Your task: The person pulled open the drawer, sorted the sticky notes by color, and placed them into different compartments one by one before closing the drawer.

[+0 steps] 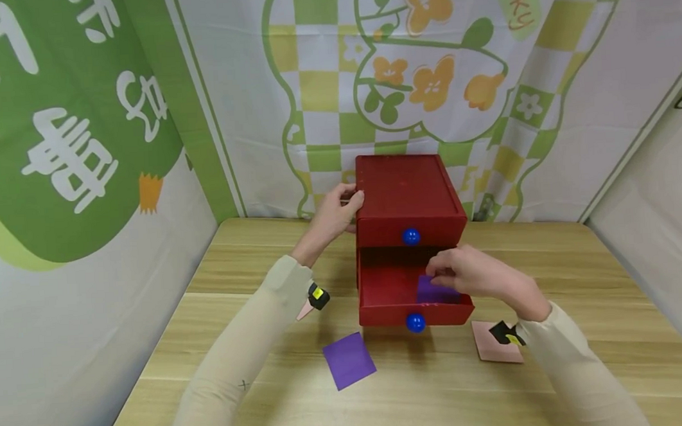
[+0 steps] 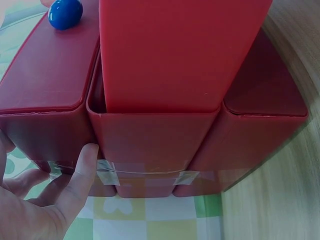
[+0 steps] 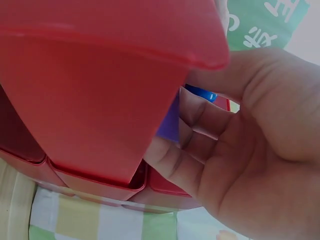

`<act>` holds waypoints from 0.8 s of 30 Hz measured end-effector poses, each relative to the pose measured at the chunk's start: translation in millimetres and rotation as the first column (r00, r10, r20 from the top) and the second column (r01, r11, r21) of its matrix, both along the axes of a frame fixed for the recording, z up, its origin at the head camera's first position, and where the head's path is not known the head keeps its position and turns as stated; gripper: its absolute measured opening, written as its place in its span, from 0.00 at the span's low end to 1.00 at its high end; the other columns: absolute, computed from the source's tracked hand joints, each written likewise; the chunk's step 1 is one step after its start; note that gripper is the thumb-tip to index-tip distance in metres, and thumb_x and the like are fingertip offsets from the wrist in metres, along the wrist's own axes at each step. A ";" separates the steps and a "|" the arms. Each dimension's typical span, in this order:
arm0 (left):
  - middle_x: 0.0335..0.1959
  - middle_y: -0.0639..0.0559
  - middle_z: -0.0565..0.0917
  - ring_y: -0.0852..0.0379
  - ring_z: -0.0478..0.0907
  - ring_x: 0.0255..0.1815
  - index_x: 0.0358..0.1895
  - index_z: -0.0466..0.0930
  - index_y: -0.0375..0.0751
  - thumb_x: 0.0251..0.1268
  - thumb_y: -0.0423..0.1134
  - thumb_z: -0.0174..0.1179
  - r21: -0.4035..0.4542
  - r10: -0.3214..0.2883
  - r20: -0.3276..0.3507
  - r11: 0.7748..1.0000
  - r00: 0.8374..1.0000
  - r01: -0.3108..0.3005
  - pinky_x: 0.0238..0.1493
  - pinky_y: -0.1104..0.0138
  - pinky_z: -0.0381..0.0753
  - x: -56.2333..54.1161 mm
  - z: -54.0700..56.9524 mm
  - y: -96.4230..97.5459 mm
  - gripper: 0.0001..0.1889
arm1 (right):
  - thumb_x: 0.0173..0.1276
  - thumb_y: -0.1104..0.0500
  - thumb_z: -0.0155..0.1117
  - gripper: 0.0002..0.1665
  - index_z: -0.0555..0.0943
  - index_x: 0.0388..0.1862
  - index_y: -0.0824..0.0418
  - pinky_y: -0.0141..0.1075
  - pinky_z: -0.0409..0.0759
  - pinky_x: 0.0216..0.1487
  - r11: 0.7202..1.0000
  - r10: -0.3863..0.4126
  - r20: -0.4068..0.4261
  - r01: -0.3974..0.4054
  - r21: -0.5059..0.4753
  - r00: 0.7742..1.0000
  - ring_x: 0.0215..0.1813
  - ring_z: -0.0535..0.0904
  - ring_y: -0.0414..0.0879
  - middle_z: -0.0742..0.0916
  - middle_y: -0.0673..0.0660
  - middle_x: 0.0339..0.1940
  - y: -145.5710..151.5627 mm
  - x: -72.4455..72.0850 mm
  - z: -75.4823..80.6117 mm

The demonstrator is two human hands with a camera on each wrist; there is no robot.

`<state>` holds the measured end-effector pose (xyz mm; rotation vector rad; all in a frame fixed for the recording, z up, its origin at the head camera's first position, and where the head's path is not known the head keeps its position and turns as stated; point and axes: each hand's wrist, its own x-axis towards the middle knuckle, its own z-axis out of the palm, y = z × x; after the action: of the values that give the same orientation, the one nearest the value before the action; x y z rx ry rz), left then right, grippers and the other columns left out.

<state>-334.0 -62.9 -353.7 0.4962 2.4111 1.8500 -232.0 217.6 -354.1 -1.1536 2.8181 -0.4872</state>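
Note:
A red drawer cabinet (image 1: pixel 406 184) with blue knobs stands toward the back of the table. Its middle drawer (image 1: pixel 389 313) is pulled out, while the section above is closed. Over the right part of that drawer, my right hand (image 1: pixel 477 271) pinches a purple paper square (image 1: pixel 428 289), whose lower part is inside. In the right wrist view the purple paper (image 3: pixel 170 122) shows between the fingers, partly hidden by the drawer's side. My left hand (image 1: pixel 336 210) touches the cabinet's upper left side; in the left wrist view its fingers (image 2: pixel 82 172) are spread against the wall.
A second purple square (image 1: pixel 350 360) lies on the table, front left of the drawer. To the right lies a pink square (image 1: pixel 493 346), partly under the right wrist. A pink corner (image 1: pixel 304 310) shows beside the left wrist. Patterned cloth (image 1: pixel 323 98) hangs close behind the cabinet.

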 end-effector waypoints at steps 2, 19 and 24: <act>0.60 0.43 0.75 0.49 0.76 0.58 0.71 0.66 0.42 0.74 0.53 0.51 0.005 0.004 -0.005 1.000 1.000 -0.004 0.39 0.54 0.89 -0.5 -0.5 0.4 0.28 | 0.67 0.64 0.66 0.06 0.83 0.32 0.52 0.27 0.74 0.32 1.000 0.016 0.000 -0.016 0.005 1.000 0.30 0.73 0.35 0.82 0.44 0.30 -0.8 -0.1 -1.3; 0.61 0.42 0.74 0.49 0.76 0.58 0.71 0.64 0.40 0.75 0.52 0.51 0.016 -0.005 -0.004 1.000 1.000 0.005 0.39 0.56 0.89 -0.1 -0.9 1.2 0.29 | 0.64 0.67 0.67 0.06 0.82 0.34 0.55 0.31 0.76 0.34 0.999 -0.031 -0.106 0.034 0.029 0.994 0.33 0.75 0.39 0.83 0.48 0.33 -4.2 -1.5 1.3; 0.61 0.42 0.74 0.49 0.76 0.58 0.71 0.65 0.40 0.75 0.52 0.51 0.018 -0.005 -0.003 1.000 1.000 0.005 0.36 0.60 0.89 0.0 -0.6 1.0 0.28 | 0.64 0.68 0.67 0.07 0.82 0.34 0.55 0.33 0.80 0.37 0.999 -0.029 -0.129 0.033 0.028 0.991 0.35 0.77 0.40 0.84 0.48 0.33 -7.1 -3.2 -0.1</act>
<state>-334.0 -61.9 -354.2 0.5065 2.3951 1.8712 -235.2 210.5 -354.2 -1.1774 2.9451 -0.3844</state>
